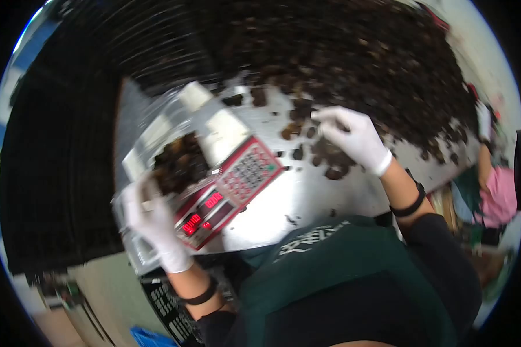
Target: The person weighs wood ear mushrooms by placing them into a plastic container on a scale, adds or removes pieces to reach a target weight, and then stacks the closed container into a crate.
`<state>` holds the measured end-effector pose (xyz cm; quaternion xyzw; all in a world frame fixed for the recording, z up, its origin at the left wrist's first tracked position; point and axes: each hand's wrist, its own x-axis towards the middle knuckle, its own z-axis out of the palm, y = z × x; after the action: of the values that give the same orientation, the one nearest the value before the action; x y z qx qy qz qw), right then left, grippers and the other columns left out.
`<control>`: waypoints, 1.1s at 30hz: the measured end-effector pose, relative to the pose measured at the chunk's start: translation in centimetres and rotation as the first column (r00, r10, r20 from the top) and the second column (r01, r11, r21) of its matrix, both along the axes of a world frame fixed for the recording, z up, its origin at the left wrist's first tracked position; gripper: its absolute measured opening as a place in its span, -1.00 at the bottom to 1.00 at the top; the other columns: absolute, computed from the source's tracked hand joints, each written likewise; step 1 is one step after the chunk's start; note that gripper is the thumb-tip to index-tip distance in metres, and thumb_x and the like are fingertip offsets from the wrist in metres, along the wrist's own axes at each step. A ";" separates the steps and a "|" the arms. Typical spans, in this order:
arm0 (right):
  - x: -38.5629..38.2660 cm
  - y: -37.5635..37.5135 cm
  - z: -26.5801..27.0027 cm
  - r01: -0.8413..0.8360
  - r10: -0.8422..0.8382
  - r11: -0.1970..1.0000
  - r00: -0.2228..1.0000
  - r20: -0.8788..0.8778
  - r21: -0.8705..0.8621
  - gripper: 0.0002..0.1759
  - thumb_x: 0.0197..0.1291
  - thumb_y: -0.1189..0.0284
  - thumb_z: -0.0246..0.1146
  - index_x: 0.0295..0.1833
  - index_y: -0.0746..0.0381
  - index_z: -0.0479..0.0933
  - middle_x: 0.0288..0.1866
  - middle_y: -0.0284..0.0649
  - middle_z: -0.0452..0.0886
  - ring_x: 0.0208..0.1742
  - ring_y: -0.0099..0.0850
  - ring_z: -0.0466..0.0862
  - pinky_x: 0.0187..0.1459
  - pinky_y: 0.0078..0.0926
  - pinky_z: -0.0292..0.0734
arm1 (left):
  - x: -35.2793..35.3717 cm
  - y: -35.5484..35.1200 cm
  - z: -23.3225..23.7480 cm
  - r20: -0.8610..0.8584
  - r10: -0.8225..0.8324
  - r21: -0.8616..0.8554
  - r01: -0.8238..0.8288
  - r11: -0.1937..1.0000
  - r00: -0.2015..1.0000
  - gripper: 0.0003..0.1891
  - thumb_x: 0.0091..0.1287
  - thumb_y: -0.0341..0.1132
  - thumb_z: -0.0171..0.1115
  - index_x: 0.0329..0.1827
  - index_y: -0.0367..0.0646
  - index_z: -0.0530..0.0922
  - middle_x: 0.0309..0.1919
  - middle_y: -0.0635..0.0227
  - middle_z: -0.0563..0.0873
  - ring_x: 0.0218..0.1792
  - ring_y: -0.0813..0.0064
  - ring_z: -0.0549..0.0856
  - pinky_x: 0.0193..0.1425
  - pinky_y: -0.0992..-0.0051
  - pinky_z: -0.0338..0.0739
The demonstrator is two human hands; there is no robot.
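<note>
My left hand (150, 222), in a white glove, is at the near left edge of a digital scale (237, 179) with a red-edged panel and lit red digits. Its fingers are curled in, but blur hides what they hold. Just beyond it, dark brown flat pieces (182, 165) lie heaped in clear plastic (147, 130) on the scale. My right hand (353, 139), also white-gloved, is over the metal table to the right. Thumb and fingers come together there in a pinch; anything between the tips is too small to make out. Loose brown pieces (333, 156) lie below it.
A large pile of dark pieces (364, 63) covers the far side of the metal table (272, 208). Black crates (52, 156) stand at the left. Pale blocks (226, 136) sit around the scale's tray. At far right, another person's gloved hand (484, 121) reaches beside the pile.
</note>
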<state>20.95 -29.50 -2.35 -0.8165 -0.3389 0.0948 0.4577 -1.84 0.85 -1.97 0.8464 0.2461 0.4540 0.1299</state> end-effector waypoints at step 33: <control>0.0 -6.8 -14.3 0.054 -0.081 0.996 0.821 0.565 0.065 -0.90 0.06 0.46 0.32 -0.26 0.09 0.62 -0.28 -0.40 0.60 -0.24 -0.44 0.63 -0.32 -0.54 0.60 | 15.2 -16.8 -5.6 -0.371 -0.543 -0.132 0.536 0.834 0.753 -0.63 0.28 -0.55 0.23 0.17 -0.21 0.57 0.22 0.02 0.56 0.25 0.03 0.53 0.36 0.20 0.40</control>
<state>20.98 -36.29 -16.62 -0.8084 -0.4326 -0.1761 0.3583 13.33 -15.94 -7.60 0.9535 0.0168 0.2154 0.2103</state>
